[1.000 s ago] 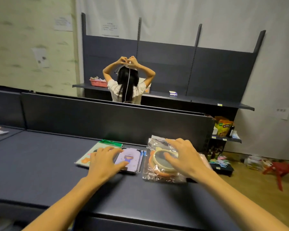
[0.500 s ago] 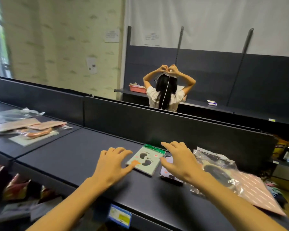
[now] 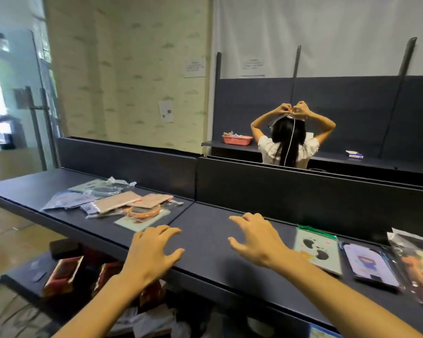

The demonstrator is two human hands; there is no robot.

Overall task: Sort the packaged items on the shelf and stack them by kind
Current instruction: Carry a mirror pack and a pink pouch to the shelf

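The sort looks barely begun: both hands, left (image 3: 154,254) and right (image 3: 257,240), hover spread with empty grip above the shelf (image 3: 205,230) (between groups), the unsorted packets (image 3: 122,203) lying left and the footprint packet (image 3: 315,250) laid flat to the right.

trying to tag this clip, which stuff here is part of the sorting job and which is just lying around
Part of the job:
- pile of packets at left
- footprint packet
- purple packet
- clear bag with rings
- shelf
- left hand and right hand, both empty

Lying about:
- red basket
- small box on the far shelf
- boxes on the lower shelf
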